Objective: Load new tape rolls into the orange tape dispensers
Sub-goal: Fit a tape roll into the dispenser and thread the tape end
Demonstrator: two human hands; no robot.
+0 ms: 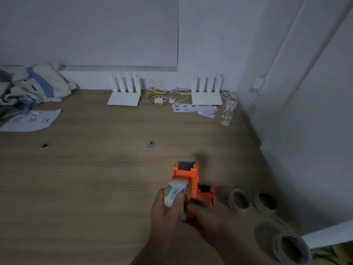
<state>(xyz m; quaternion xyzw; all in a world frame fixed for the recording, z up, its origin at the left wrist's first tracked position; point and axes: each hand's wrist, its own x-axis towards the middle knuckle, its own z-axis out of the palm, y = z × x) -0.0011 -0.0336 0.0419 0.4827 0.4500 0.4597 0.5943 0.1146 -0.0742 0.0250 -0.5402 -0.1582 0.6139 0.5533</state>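
Observation:
An orange tape dispenser (186,174) is held above the wooden desk (95,178), its black cutter end pointing away from me. A tape roll in white printed wrapping (175,193) sits in its rear part. My left hand (166,211) grips that roll, thumb across the label. My right hand (202,213) grips the dispenser's right side from below. A second orange dispenser (207,192) lies just behind my right hand, mostly hidden. Three loose tape rolls lie to the right: one (239,200), another (265,200), and a larger one (291,248) at the desk's near corner.
Two white routers (124,98) (207,97) stand at the back wall with tangled cables (162,96) between them. Paper slips (194,109), a plastic water bottle (228,110), a sheet of paper (31,120), a plush toy (36,83) and a grommet (151,144) are on the desk.

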